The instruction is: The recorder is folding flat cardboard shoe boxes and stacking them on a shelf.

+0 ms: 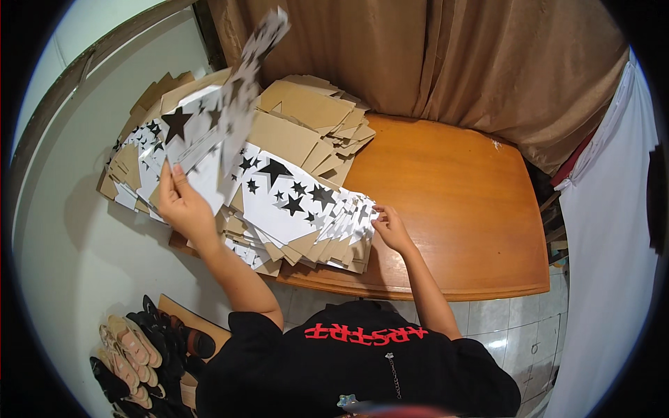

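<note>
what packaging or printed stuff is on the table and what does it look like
Raised flat carton: held up by the left hand, white with black stars, blurred.
Fanned flat cartons: table's left, white with black stars, brown backs; right hand at their edge.
Plain brown cardboard blanks: stacked behind.

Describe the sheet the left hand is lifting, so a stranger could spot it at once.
On the wooden table, at its left end, lies a fanned stack of flat cartons, white with black stars. The left hand holds one raised sheet above them. It alone stands up off the pile, its top blurred against the brown curtain.
</note>
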`<state>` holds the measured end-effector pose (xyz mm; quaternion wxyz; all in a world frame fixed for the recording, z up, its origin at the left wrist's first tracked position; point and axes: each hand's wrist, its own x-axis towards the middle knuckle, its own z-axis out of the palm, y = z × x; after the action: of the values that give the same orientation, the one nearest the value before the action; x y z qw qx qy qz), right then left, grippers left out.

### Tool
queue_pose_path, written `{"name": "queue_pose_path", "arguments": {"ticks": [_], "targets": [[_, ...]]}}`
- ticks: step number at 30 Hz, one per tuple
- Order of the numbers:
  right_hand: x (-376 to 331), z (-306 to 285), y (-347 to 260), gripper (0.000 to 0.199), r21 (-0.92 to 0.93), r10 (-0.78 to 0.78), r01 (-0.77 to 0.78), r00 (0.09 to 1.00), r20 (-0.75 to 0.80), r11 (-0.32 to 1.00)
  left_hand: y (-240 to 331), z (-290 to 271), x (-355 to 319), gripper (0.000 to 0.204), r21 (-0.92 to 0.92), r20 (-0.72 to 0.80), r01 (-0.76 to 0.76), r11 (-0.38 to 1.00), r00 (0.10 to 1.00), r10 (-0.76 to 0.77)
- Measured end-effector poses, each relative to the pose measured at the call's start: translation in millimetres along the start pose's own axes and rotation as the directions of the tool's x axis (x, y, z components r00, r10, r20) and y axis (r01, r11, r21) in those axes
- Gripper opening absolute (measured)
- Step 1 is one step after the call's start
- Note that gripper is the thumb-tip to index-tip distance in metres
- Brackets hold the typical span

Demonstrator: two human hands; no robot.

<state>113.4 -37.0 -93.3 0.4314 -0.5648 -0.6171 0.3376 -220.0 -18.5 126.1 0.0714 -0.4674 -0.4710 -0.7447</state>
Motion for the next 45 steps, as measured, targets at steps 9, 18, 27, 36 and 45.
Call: {"name": "queue_pose_path", "arguments": {"ticks": [9,18,27,36,45], "targets": [[24,-53,-14,0.047,0.114,-0.089,0.105,0.986,-0.138,0.988,-5,99,-98,0.027,-0.502,0.235,0.417,0.757,0.909,-0.344],[15,-169,103,0.063,0.115,0.247,-0.252,0.594,-0.765,0.961,-71,197,-284,0.018,-0.352,0.697,0.884,0.309,0.468,-0.543],[-42,-201,208,0.063,0.570,0.655,-0.326,0.438,-0.616,0.754,-131,205,-438,0.032,0.277,0.726,0.830,0.483,0.148,-0.672],[-42,-209,223,0.026,0.738,0.686,-0.154,0.528,-0.500,0.656,8,188,-425,0.112,0.560,0.825,0.022,0.828,0.076,-0.560],[-40,-213,234,0.007,0.711,0.711,-0.261,0.534,-0.458,0.654,4,184,-422,0.107,0.513,0.828,-0.191,0.837,-0.144,-0.541]]}}
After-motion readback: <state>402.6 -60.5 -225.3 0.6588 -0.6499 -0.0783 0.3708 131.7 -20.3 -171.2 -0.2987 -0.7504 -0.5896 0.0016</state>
